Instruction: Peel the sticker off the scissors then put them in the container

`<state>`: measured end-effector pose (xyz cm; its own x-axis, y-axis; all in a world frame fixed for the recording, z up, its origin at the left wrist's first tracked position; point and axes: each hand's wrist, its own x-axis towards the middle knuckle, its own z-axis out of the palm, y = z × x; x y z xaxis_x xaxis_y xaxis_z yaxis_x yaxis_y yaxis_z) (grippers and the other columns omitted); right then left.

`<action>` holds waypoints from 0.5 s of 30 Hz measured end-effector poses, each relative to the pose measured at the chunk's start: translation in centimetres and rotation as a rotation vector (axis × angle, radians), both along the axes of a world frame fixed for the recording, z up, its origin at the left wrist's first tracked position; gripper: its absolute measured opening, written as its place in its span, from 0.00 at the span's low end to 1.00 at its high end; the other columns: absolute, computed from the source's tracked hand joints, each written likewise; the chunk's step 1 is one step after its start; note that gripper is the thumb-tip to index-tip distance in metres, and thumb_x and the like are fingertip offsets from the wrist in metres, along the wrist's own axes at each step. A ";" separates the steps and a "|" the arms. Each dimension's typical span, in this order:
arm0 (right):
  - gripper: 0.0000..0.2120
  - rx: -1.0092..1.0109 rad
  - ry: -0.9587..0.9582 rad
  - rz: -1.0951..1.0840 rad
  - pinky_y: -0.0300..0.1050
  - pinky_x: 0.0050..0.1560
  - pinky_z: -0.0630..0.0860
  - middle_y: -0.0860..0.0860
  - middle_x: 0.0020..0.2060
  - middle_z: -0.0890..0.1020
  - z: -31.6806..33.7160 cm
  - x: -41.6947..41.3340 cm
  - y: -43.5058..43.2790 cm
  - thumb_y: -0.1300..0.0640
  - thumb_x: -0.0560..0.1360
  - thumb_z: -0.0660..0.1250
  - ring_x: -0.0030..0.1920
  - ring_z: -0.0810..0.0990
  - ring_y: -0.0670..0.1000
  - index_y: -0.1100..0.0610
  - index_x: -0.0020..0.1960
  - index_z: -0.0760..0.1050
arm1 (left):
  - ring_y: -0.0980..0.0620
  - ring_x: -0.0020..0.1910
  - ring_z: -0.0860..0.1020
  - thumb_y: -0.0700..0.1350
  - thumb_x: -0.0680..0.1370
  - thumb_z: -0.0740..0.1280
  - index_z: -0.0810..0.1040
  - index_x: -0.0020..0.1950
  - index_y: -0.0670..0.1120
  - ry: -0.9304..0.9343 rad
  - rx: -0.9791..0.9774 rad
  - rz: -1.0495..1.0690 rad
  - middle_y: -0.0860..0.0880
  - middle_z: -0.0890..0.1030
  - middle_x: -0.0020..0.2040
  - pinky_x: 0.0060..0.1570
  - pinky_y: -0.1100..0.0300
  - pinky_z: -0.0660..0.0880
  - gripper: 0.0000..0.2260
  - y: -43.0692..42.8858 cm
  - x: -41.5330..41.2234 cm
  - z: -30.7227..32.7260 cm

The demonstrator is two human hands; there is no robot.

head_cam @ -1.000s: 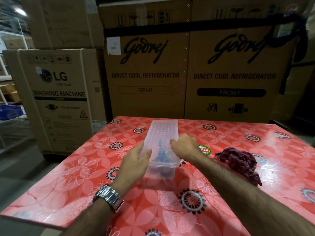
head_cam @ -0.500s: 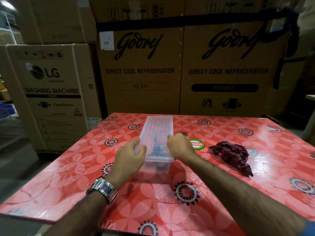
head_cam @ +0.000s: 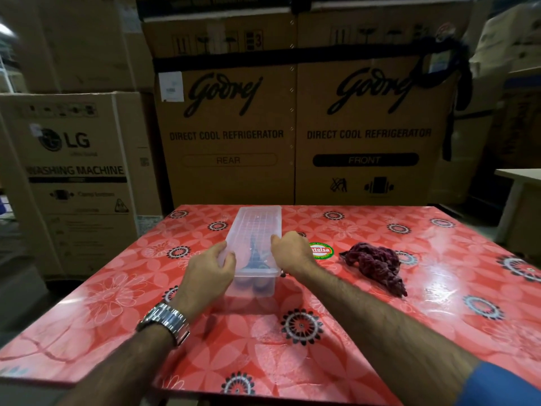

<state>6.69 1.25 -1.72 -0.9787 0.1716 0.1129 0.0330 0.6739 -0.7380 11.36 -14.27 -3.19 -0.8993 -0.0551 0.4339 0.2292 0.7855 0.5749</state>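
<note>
Head view: your left hand (head_cam: 210, 269) and right hand (head_cam: 291, 253) flank the near end of the container (head_cam: 257, 221), fingers curled onto its long edges, while the scissors (head_cam: 256, 256) lie inside, aligned lengthwise, midway between both hands.

Saw container (head_cam: 257, 227) lengthwise on the desk (head_cam: 322, 361), scissors (head_cam: 255, 253) inside, left hand (head_cam: 209, 269) gripping its left side, right hand (head_cam: 292, 253) its right. Saw sticker (head_cam: 321, 250) on the desk just right of the right hand, cloth (head_cam: 374, 265) farther right, boxes (head_cam: 292, 127) behind.
</note>
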 end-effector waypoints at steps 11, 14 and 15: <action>0.20 -0.089 0.027 0.139 0.35 0.22 0.62 0.52 0.28 0.74 -1.6 -2.4 1.4 0.49 0.81 0.58 0.24 0.71 0.49 0.59 0.34 0.71 | 0.42 0.60 0.77 0.51 0.78 0.63 0.65 0.74 0.43 0.035 -0.329 0.004 0.41 0.78 0.64 0.60 0.52 0.71 0.26 0.0 -2.7 1.6; 0.26 -0.130 0.028 0.196 0.38 0.23 0.64 0.61 0.31 0.81 -1.2 -3.9 3.3 0.45 0.81 0.55 0.25 0.75 0.54 0.60 0.31 0.72 | 0.41 0.60 0.77 0.60 0.77 0.60 0.56 0.77 0.43 0.148 -0.450 0.037 0.40 0.78 0.64 0.60 0.46 0.73 0.35 -0.2 -5.2 2.6; 0.27 -0.122 0.041 0.207 0.37 0.21 0.63 0.61 0.30 0.82 -0.9 -4.5 4.1 0.45 0.81 0.55 0.22 0.74 0.51 0.60 0.30 0.72 | 0.41 0.57 0.79 0.62 0.76 0.58 0.56 0.77 0.43 0.176 -0.538 0.044 0.40 0.79 0.62 0.58 0.44 0.74 0.37 -0.1 -6.1 3.0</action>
